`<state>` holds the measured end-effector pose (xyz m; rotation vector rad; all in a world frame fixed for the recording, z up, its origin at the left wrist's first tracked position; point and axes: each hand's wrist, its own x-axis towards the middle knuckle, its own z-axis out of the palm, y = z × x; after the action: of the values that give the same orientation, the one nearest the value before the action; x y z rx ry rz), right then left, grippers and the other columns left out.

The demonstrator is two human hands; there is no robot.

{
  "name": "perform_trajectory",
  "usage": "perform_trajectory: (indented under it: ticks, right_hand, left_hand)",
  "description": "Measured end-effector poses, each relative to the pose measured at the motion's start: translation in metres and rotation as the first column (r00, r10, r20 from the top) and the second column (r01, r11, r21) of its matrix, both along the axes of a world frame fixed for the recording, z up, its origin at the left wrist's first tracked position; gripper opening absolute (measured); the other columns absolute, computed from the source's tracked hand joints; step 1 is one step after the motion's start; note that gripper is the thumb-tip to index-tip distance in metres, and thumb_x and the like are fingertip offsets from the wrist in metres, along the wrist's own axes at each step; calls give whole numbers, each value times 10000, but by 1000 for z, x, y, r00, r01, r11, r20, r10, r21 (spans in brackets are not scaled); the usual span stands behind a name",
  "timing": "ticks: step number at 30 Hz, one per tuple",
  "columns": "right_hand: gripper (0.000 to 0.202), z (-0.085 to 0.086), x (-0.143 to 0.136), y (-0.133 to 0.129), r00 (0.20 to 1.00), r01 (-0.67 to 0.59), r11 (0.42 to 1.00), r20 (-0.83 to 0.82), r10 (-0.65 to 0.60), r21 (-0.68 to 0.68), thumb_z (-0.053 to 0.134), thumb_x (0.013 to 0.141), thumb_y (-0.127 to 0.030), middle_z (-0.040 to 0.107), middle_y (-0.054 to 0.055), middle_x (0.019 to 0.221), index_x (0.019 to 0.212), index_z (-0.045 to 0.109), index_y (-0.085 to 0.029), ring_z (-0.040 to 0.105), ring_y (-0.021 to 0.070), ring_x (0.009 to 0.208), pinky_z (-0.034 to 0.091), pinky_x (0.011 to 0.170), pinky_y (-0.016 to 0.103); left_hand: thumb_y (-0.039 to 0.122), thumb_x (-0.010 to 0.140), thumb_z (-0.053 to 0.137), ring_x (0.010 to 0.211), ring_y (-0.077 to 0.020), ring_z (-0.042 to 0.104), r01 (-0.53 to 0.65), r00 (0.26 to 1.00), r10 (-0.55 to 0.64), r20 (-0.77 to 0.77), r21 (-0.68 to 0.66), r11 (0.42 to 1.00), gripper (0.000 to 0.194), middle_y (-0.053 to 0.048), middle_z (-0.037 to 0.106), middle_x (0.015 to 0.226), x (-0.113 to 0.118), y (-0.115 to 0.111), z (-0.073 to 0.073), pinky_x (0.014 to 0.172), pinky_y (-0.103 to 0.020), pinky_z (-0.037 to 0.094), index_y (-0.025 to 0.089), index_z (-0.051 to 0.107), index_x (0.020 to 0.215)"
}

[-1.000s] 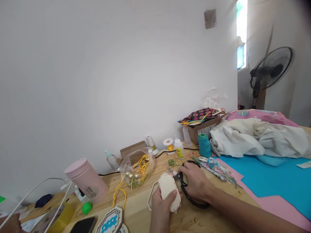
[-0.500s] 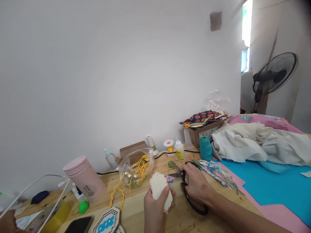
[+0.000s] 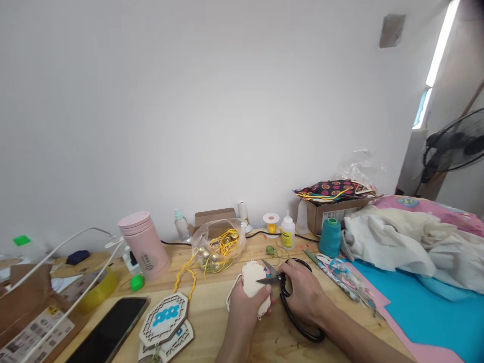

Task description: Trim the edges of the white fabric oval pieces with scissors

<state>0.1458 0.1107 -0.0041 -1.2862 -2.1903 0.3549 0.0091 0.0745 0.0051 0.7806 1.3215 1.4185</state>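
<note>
The left hand (image 3: 245, 308) pinches a cream scalloped plaque (image 3: 254, 283), thumb on its face, the other fingers mostly hidden beneath. The right hand (image 3: 302, 292) curls round black-handled scissors (image 3: 282, 278), blades parted at the plaque's edge; its hidden fingertips are hard to judge. The phone (image 3: 109, 330) and fan (image 3: 457, 141) are cut off by the frame.

fan (image 3: 440, 142): cut off right | phone (image 3: 109, 330): cut off below | white piece (image 3: 251, 282): partly hidden by left hand (image 3: 244, 308)
</note>
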Motion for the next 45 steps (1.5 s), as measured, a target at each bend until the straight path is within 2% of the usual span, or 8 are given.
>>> perform_trajectory:
  ticks: [8, 14, 19, 25, 28, 33, 39, 45]
  right_hand:
    - [195, 3, -1, -3, 996, 48, 999, 78, -49, 9, 529, 613, -157, 525, 48, 810, 804, 553, -187, 484, 188, 747, 331, 633, 259]
    - [220, 4, 4, 3, 985, 157, 988, 69, -156, -11, 503, 612, -136, 516, 43, 790, 822, 544, -189, 489, 182, 734, 333, 626, 255]
    - [229, 2, 4, 2, 994, 104, 995, 39, -104, 3, 501, 606, -133, 505, 45, 808, 823, 545, -189, 481, 185, 754, 338, 646, 260]
    - [211, 4, 0, 0, 998, 38, 999, 47, -37, -38, 502, 619, -153, 509, 44, 812, 818, 555, -197, 484, 188, 760, 347, 655, 264]
    - [226, 4, 1, 1, 999, 41, 998, 38, -39, -38, 493, 617, -145, 513, 46, 816, 827, 557, -198, 487, 190, 766, 349, 664, 269]
    - [213, 4, 3, 3, 992, 122, 992, 27, -122, -32, 505, 595, -139, 511, 45, 789, 799, 546, -183, 483, 186, 743, 337, 632, 262]
    - [232, 3, 1, 2, 999, 33, 999, -10, -33, -8, 536, 585, -154, 504, 37, 814, 813, 548, -195, 475, 185, 763, 341, 648, 257]
    - [193, 1, 2, 2, 999, 40, 999, -19, -40, -12, 521, 612, -168, 505, 39, 805, 802, 542, -193, 475, 187, 759, 341, 645, 262]
  left_hand:
    - [215, 498, 718, 399, -138, 547, 14, 999, -14, -32, -11, 1000, 269, 8, 589, 459, -1, -2, 2, 339, -224, 416, 147, 521, 669]
    - [268, 500, 718, 335, -125, 503, 27, 997, -29, -70, -22, 999, 262, 8, 577, 417, 0, -5, 0, 300, -218, 373, 140, 545, 648]
    - [255, 530, 705, 395, -124, 527, 12, 995, -13, -102, -9, 1000, 262, 13, 591, 460, 0, -5, 2, 346, -223, 417, 152, 536, 702]
    - [246, 564, 674, 350, -118, 505, 19, 989, -21, -144, -13, 1000, 205, 17, 576, 434, -2, -2, 1, 310, -217, 385, 148, 527, 667]
    - [261, 559, 676, 340, -116, 503, 25, 989, -29, -146, -30, 999, 207, 20, 574, 428, -3, -2, 1, 305, -213, 378, 150, 524, 646]
    - [265, 522, 701, 330, -126, 508, 50, 988, -58, -144, -59, 997, 231, 12, 569, 397, -2, -5, 4, 294, -212, 366, 146, 526, 613]
    - [296, 559, 682, 372, -121, 528, 22, 988, -26, -153, -32, 999, 283, 33, 580, 440, -4, -3, 3, 320, -209, 393, 146, 509, 726]
    - [301, 540, 694, 353, -129, 521, 33, 986, -40, -159, -43, 999, 314, 23, 585, 437, -5, -2, -2, 297, -215, 379, 143, 500, 728]
